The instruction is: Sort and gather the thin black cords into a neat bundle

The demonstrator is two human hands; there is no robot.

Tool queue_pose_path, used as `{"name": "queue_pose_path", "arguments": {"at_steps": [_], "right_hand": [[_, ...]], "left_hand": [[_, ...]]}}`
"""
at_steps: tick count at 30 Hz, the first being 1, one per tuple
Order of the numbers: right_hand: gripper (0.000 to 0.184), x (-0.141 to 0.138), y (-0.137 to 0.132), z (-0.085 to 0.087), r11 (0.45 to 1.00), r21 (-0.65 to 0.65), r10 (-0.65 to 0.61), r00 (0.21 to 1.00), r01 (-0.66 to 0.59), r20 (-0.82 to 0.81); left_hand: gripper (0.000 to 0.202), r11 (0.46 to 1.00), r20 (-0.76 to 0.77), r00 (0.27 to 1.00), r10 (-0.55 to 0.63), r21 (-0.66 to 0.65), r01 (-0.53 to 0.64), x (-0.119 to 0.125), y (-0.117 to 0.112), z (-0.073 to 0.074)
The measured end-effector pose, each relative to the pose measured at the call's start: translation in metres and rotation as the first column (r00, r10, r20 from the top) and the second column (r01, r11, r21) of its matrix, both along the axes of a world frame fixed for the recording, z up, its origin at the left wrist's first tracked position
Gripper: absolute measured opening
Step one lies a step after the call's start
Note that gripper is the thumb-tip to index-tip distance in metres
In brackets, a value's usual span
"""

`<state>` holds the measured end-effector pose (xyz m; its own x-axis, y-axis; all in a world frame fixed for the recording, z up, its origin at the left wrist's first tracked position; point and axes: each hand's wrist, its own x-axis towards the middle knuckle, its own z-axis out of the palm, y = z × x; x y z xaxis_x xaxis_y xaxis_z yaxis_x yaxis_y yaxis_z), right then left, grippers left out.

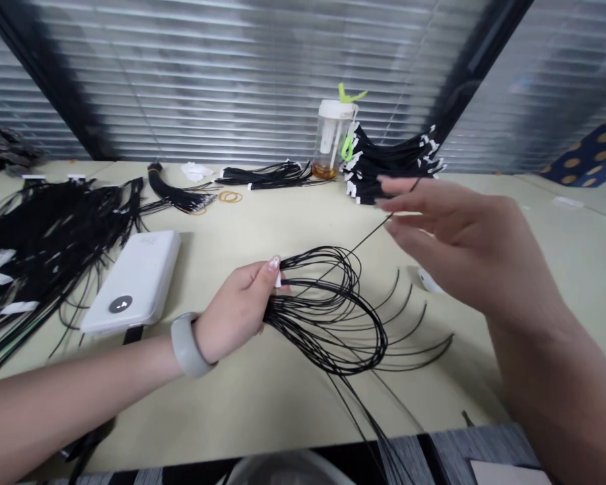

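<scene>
L hand [237, 313] pinches black cord bundle [333, 360] tight at tagged ends, which keeps strands even; R hand [464, 259] half-open by lone strand [368, 236], grip unclear.

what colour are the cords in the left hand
Black cords, clearest in the head view, looping out of the left hand.

You have a cream tabletop [283, 229] carrying: one white rounded power bank [130, 283]; loose bundles of thin black cord with white tags [40, 249]; tan rubber bands [230, 197]; one clear plastic bottle with white lid [330, 138].
</scene>
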<state>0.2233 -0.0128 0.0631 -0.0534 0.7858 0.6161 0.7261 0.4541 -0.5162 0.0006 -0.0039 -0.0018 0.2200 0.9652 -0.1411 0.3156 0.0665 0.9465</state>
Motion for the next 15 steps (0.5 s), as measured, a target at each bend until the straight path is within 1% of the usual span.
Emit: {"name": "queue_pose_path", "arguments": {"at_steps": [1, 2, 3, 5, 7, 8, 10, 11, 13, 15], "right_hand": [[0.016, -0.002, -0.001, 0.000, 0.999, 0.025, 0.032, 0.987, -0.028, -0.155], [0.017, -0.004, -0.003, 0.001, 0.997, 0.056, 0.064, 0.956, -0.050, -0.286], [0.018, -0.007, -0.006, 0.001, 0.995, 0.078, 0.094, 0.921, -0.069, -0.378], [0.026, -0.012, -0.010, 0.002, 0.988, 0.091, 0.153, 0.876, -0.125, -0.457], [0.036, -0.016, -0.013, -0.001, 0.979, 0.015, 0.193, 0.886, -0.205, -0.423], [0.033, -0.019, -0.013, -0.003, 0.969, -0.048, 0.207, 0.903, -0.242, -0.377], [0.016, -0.023, -0.012, -0.010, 0.944, -0.174, 0.238, 0.943, -0.281, -0.233], [0.010, -0.026, -0.010, -0.013, 0.932, -0.224, 0.256, 0.955, -0.285, -0.149], [0.012, -0.031, -0.007, -0.021, 0.925, -0.265, 0.281, 0.960, -0.273, -0.008], [0.012, -0.036, -0.005, -0.027, 0.925, -0.269, 0.295, 0.953, -0.268, 0.065]], "left_hand": [[0.043, 1.000, 0.000, 1.000, -0.002, -0.005, 0.002, 0.000, 0.000, 0.000], [0.043, 1.000, 0.000, 1.000, -0.005, -0.007, 0.005, 0.000, 0.000, 0.000], [0.043, 1.000, 0.001, 1.000, -0.008, -0.004, 0.008, 0.000, 0.000, 0.000], [0.044, 1.000, 0.004, 1.000, -0.009, 0.008, 0.009, 0.001, 0.001, -0.001], [0.044, 1.000, 0.002, 1.000, -0.005, 0.014, 0.005, 0.001, 0.000, -0.001], [0.044, 1.000, -0.003, 1.000, 0.000, 0.013, 0.000, 0.001, 0.000, -0.001], [0.043, 1.000, -0.013, 1.000, 0.007, 0.008, -0.007, 0.000, -0.001, -0.001], [0.042, 1.000, -0.014, 1.000, 0.009, 0.007, -0.008, 0.000, -0.002, -0.001], [0.041, 1.000, -0.010, 1.000, 0.005, 0.016, -0.005, 0.000, -0.002, -0.001], [0.043, 0.999, -0.008, 1.000, -0.008, 0.046, 0.009, 0.000, -0.003, -0.001]]}}
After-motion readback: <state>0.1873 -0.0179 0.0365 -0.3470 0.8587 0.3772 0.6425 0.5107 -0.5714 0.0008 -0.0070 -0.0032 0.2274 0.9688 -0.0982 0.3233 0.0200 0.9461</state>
